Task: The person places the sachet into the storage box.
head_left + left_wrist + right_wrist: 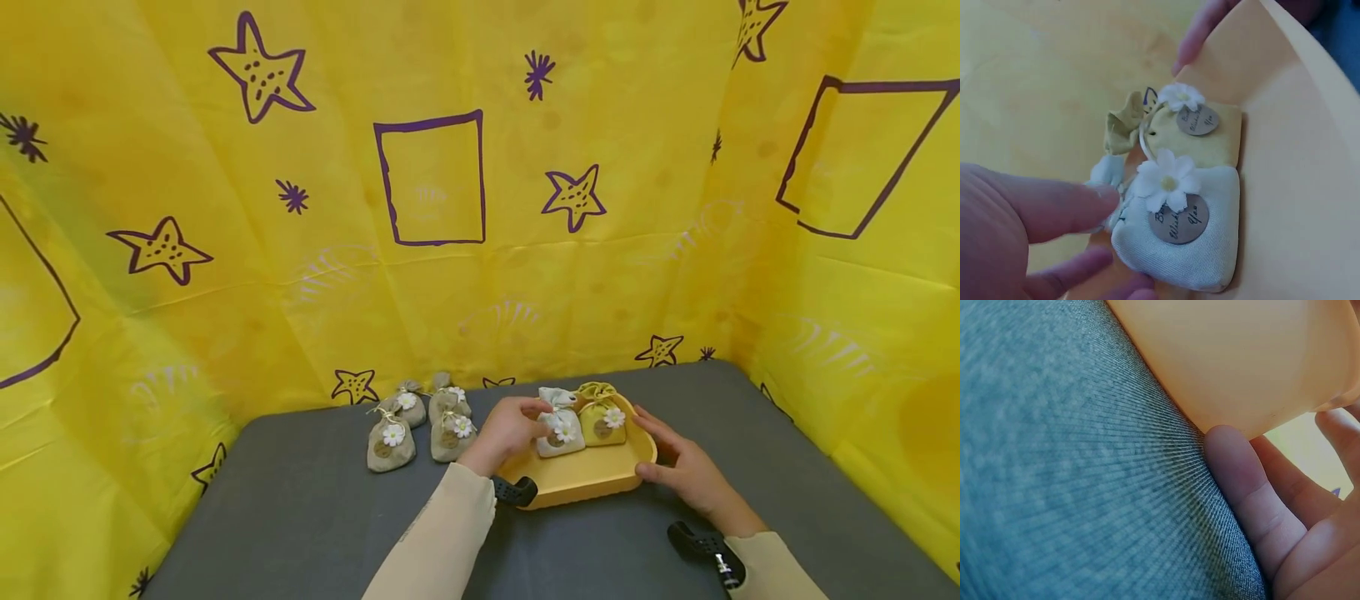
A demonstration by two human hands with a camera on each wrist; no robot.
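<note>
A yellow tray (585,479) with rounded ends lies on the table. Inside it a white drawstring pouch (561,432) and a yellow-green drawstring pouch (602,423) lean side by side on the back wall, each bearing a white flower and a round tag. My left hand (513,429) reaches over the tray's left end. In the left wrist view one straight digit touches the neck of the white pouch (1179,250), with other fingers spread apart below. My right hand (682,467) holds the tray's right end, its thumb against the outer wall, fingers farther round.
Several grey-brown drawstring pouches (392,446) with white flowers stand left of the tray on the dark grey tabletop (300,517). A yellow patterned cloth (427,308) rises behind and along both sides of the table.
</note>
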